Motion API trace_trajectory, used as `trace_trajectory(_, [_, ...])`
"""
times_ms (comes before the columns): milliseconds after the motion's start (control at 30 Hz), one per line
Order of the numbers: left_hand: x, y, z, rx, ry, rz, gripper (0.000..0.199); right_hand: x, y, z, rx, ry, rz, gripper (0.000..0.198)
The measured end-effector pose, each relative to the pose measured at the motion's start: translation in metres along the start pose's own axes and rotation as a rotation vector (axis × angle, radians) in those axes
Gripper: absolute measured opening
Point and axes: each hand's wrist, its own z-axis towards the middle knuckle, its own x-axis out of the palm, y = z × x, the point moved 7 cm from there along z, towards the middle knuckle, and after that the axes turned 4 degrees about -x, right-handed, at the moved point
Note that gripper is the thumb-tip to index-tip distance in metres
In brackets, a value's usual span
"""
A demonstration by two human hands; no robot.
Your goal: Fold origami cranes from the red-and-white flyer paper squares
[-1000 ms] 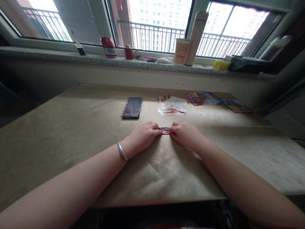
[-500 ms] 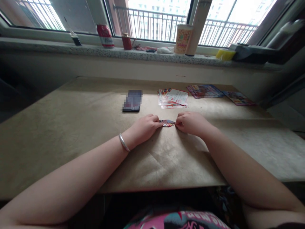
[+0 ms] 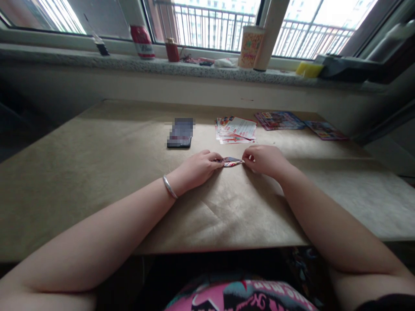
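A small folded piece of printed paper (image 3: pixel 232 162) lies low over the table between my hands, narrowing to a point at its right end. My left hand (image 3: pixel 201 167), with a silver bangle at the wrist, is closed on its left end, thumb and fingers pinching it. At the pointed right tip, my right hand (image 3: pixel 264 160) pinches with thumb and forefinger. Part of the folded paper is hidden behind the left fingers. Just beyond the hands lies a fanned stack of printed sheets (image 3: pixel 238 129).
A phone (image 3: pixel 180 134), partly blurred, lies left of the sheets. Colourful printed cards (image 3: pixel 280 120) and a further pile (image 3: pixel 327 130) lie at the back right of the table (image 3: pixel 81 172). On the windowsill stand a red can (image 3: pixel 142 42) and a paper cup (image 3: pixel 251 47).
The right hand has shifted slightly right, and more of the folded paper shows between the hands. The whole view has tilted a little, moving everything slightly upward.
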Motion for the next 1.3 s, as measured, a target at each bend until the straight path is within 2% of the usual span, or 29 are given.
trace_trajectory(133, [0.004,-0.001,0.002,-0.021,-0.032,-0.004,0.034,0.001,0.015,0.0,-0.051,-0.136,0.114,0.022])
trace_trajectory(233, [0.005,-0.002,0.002,-0.062,-0.046,-0.024,0.03,0.006,0.033,0.0,-0.127,-0.168,0.176,0.024])
trace_trajectory(300, [0.004,-0.003,0.003,-0.073,-0.032,-0.038,0.028,0.009,0.04,0.002,-0.128,-0.179,0.188,0.026])
trace_trajectory(467, [0.0,-0.008,0.003,-0.02,0.012,-0.008,0.031,0.017,0.04,0.006,-0.192,-0.215,0.278,0.023])
trace_trajectory(533, [-0.001,-0.009,0.002,0.014,-0.007,0.007,0.029,0.02,0.04,0.007,-0.271,-0.215,0.344,0.022])
trace_trajectory(633, [-0.001,-0.01,0.001,0.04,-0.05,0.009,0.024,0.023,0.037,0.008,-0.302,-0.211,0.386,0.021])
trace_trajectory(767, [0.001,-0.01,0.002,0.044,-0.032,0.016,0.024,0.021,0.037,0.008,-0.312,-0.202,0.334,0.019])
trace_trajectory(900, [0.002,-0.01,0.005,0.011,0.034,0.059,0.026,0.016,0.036,0.005,-0.397,-0.183,0.306,0.024])
trace_trajectory(1033, [0.001,-0.01,0.007,-0.017,0.049,0.071,0.025,0.014,0.032,0.003,-0.43,-0.192,0.265,0.023])
trace_trajectory(1300, [0.004,0.009,0.008,-0.038,0.032,-0.129,0.022,0.014,0.037,0.0,-0.525,-0.239,0.116,0.025])
